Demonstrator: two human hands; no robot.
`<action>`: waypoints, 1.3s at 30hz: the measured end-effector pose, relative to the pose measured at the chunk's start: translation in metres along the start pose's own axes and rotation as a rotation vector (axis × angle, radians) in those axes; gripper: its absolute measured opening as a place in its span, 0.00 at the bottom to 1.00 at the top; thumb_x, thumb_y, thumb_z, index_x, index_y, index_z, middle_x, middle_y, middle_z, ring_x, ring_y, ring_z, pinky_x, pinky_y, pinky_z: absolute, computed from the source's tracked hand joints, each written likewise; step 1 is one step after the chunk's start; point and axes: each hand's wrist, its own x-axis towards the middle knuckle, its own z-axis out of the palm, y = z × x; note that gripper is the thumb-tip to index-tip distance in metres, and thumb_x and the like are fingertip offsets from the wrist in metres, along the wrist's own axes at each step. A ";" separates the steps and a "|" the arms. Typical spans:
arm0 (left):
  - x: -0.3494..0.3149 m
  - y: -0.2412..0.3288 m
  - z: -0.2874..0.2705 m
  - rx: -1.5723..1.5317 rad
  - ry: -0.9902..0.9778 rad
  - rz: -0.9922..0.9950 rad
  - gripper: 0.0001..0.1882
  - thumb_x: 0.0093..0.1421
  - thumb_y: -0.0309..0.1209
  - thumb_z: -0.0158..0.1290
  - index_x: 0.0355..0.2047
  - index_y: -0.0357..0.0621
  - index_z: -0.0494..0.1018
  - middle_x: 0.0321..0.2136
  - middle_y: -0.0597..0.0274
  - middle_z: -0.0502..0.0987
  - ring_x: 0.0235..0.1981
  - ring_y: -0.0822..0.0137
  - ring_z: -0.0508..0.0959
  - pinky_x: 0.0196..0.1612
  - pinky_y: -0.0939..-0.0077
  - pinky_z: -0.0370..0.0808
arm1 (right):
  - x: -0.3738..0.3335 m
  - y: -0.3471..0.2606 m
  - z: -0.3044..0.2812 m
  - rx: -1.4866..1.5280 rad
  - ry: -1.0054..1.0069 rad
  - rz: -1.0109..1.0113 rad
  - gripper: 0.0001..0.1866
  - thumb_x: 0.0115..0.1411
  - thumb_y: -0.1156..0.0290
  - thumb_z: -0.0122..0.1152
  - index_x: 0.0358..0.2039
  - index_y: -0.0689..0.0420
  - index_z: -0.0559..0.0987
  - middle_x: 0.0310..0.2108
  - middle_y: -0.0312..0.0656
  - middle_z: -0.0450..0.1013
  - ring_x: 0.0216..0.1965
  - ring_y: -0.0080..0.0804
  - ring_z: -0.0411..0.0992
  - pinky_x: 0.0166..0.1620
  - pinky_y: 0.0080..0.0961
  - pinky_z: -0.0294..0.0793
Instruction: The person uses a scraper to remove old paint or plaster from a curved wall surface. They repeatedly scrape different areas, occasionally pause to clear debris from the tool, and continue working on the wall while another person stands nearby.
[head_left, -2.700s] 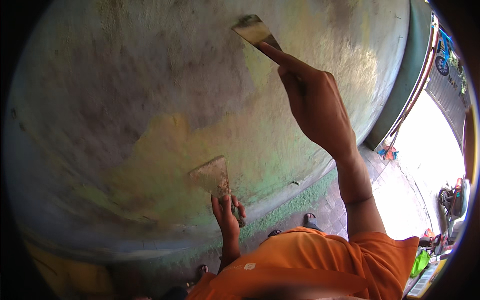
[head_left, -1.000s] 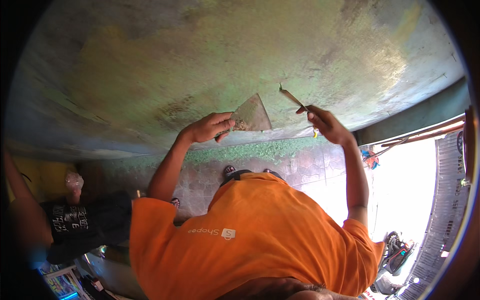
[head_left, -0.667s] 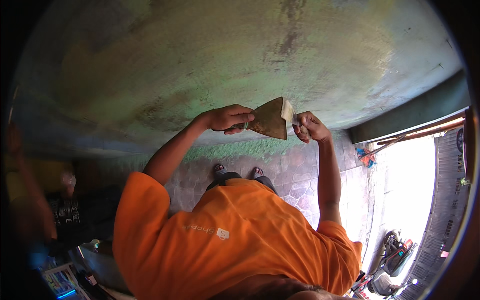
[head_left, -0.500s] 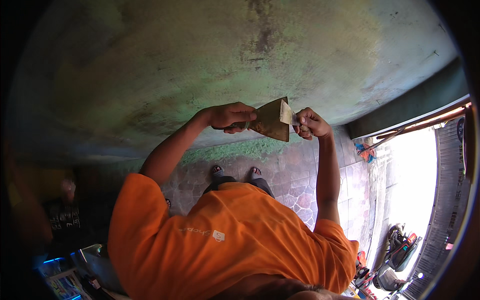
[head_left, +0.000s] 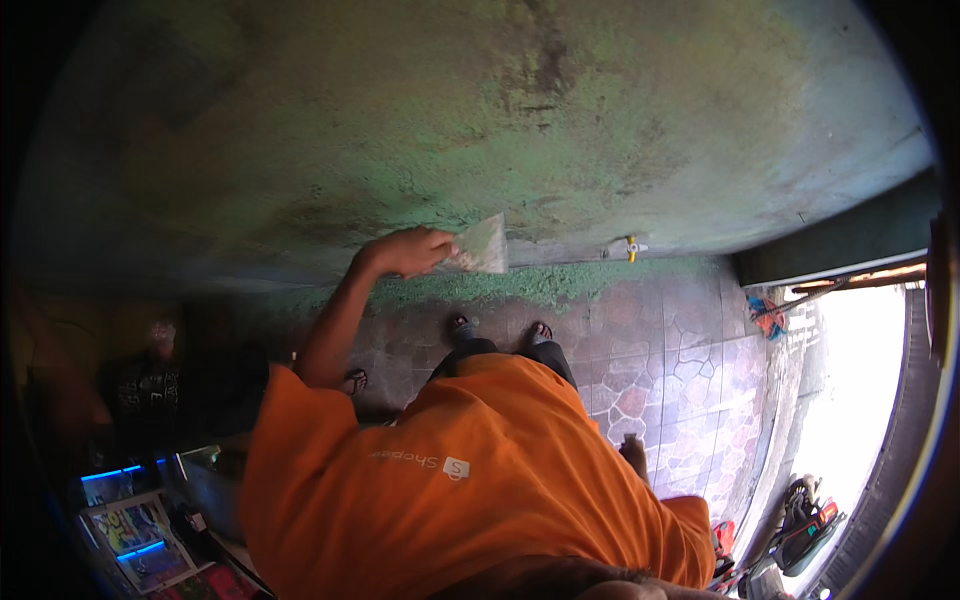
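My left hand (head_left: 408, 251) is closed round the handle of a wide putty knife (head_left: 485, 246). Its flared blade points right and looks pale in the light, close to the green, stained wall (head_left: 560, 170). Low at my right side, my right hand (head_left: 636, 458) is partly hidden by my orange shirt. A small dark blade, that of a narrow putty knife (head_left: 629, 438), pokes out from it. The two knives are well apart.
Green paint scrapings (head_left: 540, 287) lie along the wall's foot on the stone-patterned floor (head_left: 640, 350). A yellow-handled tap (head_left: 631, 248) juts from the wall. A person (head_left: 150, 390) is at the dark left. A motorcycle (head_left: 805, 530) stands outside the bright doorway at right.
The two putty knives have come apart. My right hand has dropped to my side with the narrow one, uncovering the tap. My left hand has turned the wide blade and shifted slightly left.
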 end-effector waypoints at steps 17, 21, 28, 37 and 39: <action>-0.089 -0.002 0.034 -0.691 1.016 0.456 0.48 0.67 0.28 0.58 0.76 0.53 0.37 0.50 0.46 0.75 0.19 0.74 0.73 0.20 0.77 0.72 | 0.161 -0.685 -0.333 0.401 0.723 -0.730 0.30 0.65 0.85 0.50 0.68 0.55 0.71 0.33 0.45 0.68 0.30 0.32 0.69 0.38 0.30 0.74; -0.116 -0.004 0.013 -0.819 1.314 0.552 0.46 0.69 0.28 0.56 0.75 0.56 0.36 0.48 0.48 0.75 0.19 0.76 0.71 0.20 0.79 0.71 | 0.110 -0.781 -0.344 0.272 0.845 -0.806 0.28 0.67 0.82 0.52 0.67 0.54 0.73 0.32 0.43 0.69 0.29 0.29 0.68 0.37 0.30 0.73; -0.159 -0.035 -0.022 -0.770 1.423 0.589 0.36 0.70 0.24 0.53 0.74 0.49 0.51 0.46 0.54 0.75 0.19 0.77 0.72 0.20 0.79 0.71 | 0.082 -0.870 -0.257 0.428 0.637 -0.887 0.29 0.67 0.83 0.48 0.69 0.55 0.71 0.34 0.46 0.68 0.31 0.33 0.69 0.37 0.29 0.72; -0.196 -0.083 -0.084 -0.212 1.633 0.541 0.26 0.70 0.26 0.53 0.68 0.45 0.65 0.49 0.49 0.77 0.30 0.67 0.76 0.31 0.71 0.75 | 0.075 -0.890 -0.200 0.306 0.788 -0.881 0.27 0.65 0.85 0.52 0.65 0.60 0.73 0.39 0.47 0.72 0.33 0.33 0.71 0.39 0.29 0.72; -0.199 -0.085 -0.090 -0.225 1.645 0.541 0.25 0.71 0.27 0.53 0.68 0.46 0.67 0.49 0.45 0.77 0.43 0.53 0.79 0.44 0.61 0.77 | 0.074 -0.892 -0.202 0.269 0.868 -0.916 0.26 0.64 0.85 0.53 0.63 0.63 0.74 0.37 0.45 0.73 0.32 0.32 0.70 0.37 0.29 0.72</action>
